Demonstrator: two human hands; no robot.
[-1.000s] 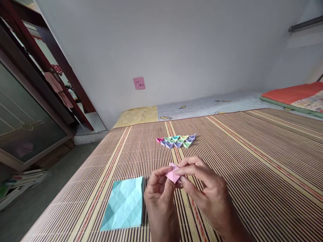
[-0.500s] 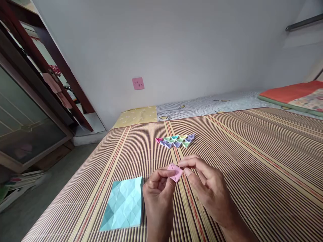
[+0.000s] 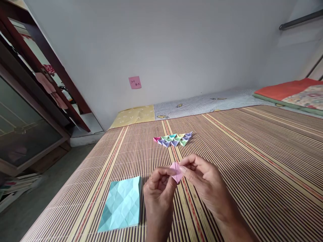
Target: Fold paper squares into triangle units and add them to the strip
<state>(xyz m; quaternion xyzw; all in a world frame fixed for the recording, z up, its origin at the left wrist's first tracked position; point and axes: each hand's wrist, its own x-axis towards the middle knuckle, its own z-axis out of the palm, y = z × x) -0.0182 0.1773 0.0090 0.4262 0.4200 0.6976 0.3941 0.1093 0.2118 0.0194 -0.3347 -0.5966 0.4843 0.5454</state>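
Note:
A small pink folded paper (image 3: 177,174), diamond-shaped with a crease down its middle, is held up above the striped mat. My left hand (image 3: 160,191) pinches its left side between thumb and fingers. On the right edge, my right hand (image 3: 205,181) closes thumb and index finger over the paper. Beyond both hands lies a cluster of small folded paper pieces (image 3: 173,140) in pink, purple, green, blue and yellow. To the left of my left hand rests a light-blue creased paper sheet or stack (image 3: 121,205).
The striped bamboo mat (image 3: 83,188) covers the bed, whose left side drops to a grey floor. A white wall with a pink sticky note (image 3: 135,82) stands behind. Folded red and patterned bedding (image 3: 282,89) lies at the far right; a doorway opens at left.
My right thumb and index finger have closed onto the right edge of the pink paper, which has turned slightly. The view has shifted a little to the right.

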